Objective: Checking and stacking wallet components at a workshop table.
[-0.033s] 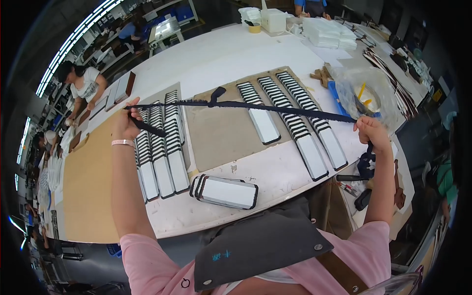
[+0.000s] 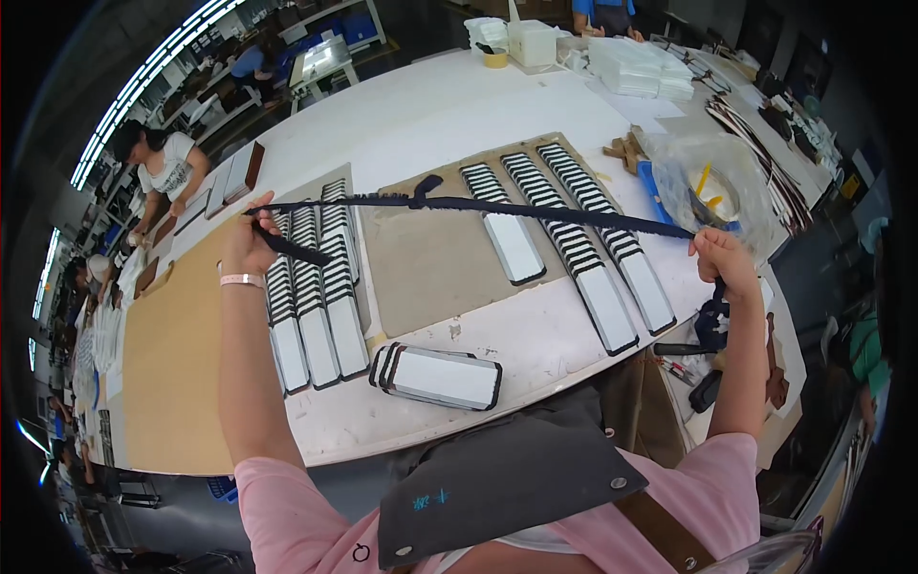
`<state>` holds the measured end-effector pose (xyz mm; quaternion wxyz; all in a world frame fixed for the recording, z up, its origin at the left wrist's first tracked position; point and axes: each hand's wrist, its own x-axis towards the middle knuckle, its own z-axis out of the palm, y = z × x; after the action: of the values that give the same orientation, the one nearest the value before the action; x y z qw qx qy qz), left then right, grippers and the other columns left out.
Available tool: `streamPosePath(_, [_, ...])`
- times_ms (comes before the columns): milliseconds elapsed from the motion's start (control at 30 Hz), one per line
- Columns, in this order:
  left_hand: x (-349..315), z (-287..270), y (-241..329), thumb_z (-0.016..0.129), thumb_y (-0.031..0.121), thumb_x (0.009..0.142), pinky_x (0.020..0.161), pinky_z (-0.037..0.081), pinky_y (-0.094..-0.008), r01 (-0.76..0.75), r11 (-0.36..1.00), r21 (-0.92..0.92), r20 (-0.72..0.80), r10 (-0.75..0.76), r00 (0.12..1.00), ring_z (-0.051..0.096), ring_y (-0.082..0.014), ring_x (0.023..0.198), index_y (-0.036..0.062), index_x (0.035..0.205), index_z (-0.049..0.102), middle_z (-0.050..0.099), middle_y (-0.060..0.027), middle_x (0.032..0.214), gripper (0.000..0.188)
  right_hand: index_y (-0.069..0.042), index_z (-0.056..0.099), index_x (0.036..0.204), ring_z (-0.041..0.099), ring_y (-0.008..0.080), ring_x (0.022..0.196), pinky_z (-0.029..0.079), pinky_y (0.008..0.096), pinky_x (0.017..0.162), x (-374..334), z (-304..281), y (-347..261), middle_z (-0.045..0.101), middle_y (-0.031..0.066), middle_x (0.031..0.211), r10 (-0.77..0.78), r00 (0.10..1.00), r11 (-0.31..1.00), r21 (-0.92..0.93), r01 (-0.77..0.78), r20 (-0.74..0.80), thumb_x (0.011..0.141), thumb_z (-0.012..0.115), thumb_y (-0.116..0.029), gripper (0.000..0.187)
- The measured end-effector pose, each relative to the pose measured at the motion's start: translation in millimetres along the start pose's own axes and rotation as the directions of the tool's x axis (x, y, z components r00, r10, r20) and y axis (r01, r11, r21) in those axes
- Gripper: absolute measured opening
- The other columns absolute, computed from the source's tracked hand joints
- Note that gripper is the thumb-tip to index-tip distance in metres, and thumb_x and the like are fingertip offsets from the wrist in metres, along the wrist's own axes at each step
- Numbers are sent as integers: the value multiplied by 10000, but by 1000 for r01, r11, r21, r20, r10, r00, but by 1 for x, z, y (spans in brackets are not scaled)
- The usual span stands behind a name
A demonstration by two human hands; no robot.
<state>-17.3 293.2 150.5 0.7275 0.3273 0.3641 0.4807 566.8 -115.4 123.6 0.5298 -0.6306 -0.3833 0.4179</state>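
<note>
A long dark navy cloth strip point(image 2: 540, 210) is stretched across in front of me above the table. My left hand point(image 2: 251, 247) pinches its left end, and a short tail hangs from the fingers. At the other end my right hand point(image 2: 724, 263) is closed round the strip, with more dark cloth hanging below the fist. A small fold sticks up from the strip near its middle. Beneath lie overlapping rows of flat white pieces with black edges: one group point(image 2: 335, 325) near my left hand, others point(image 2: 601, 301) towards my right. A small separate stack point(image 2: 440, 376) lies at the table's near edge.
A grey-brown board point(image 2: 416, 273) lies under the right-hand rows, and tan sheet material point(image 2: 177, 354) covers the left side. At the right are a plastic-wrapped bowl point(image 2: 715, 191) and a dark-handled tool point(image 2: 684, 349). A co-worker point(image 2: 172, 172) works at the far left.
My left hand has shifted very slightly to the right, and the strip's raised fold with it. Both hands keep their hold.
</note>
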Motion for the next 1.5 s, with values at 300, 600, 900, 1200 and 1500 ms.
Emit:
streamPosePath(300, [-66, 137, -50, 402, 71, 993, 824, 536, -321, -97, 971, 220, 325, 21, 945, 665, -176, 886, -8, 1238, 564, 675, -144, 1071, 304, -38, 535, 708, 500, 88, 675, 406, 255, 652, -1, 98, -47, 542, 11, 660, -488, 861, 866, -200, 458, -143, 938, 619, -153, 271])
streamPosePath(600, [-157, 208, -100, 403, 21, 898, 1047, 449, -392, -164, 951, 264, 683, -64, 728, 622, -280, 1136, -80, 1223, 549, 629, -228, 1196, 370, -66, 562, 781, 598, 183, 504, 557, 386, 748, 19, 194, 6, 562, 37, 658, -100, 946, 961, 277, 12, 307, 984, 580, -353, 352])
streamPosePath(900, [-215, 181, -182, 721, 203, 861, 1072, 362, -426, -598, 759, 258, 965, -234, 119, 551, -297, 1173, 37, 1239, 613, 635, -110, 1223, 427, -19, 509, 1326, 683, 181, 774, 582, 308, 676, 1, 248, 59, 656, 233, 1120, 245, 690, 672, 394, -627, 681, 979, 583, -372, 501])
streamPosePath(1200, [-233, 167, -199, 668, 212, 918, 1032, 414, -409, -619, 725, 301, 944, -319, 86, 590, -315, 1068, 30, 1130, 647, 668, -127, 1113, 280, -10, 454, 1318, 640, 161, 720, 512, 263, 712, -19, 243, 47, 653, 124, 942, -20, 859, 828, 490, -273, 512, 893, 552, 30, 438])
streamPosePath(1500, [-214, 148, -212, 654, 149, 942, 894, 479, -280, 49, 889, 455, 497, -299, 815, 606, -117, 988, -12, 1088, 659, 678, -32, 1055, 218, -9, 556, 1009, 596, 163, 833, 474, 297, 791, -46, 235, 30, 614, 85, 877, -397, 788, 745, 667, -23, 470, 935, 505, -47, 98])
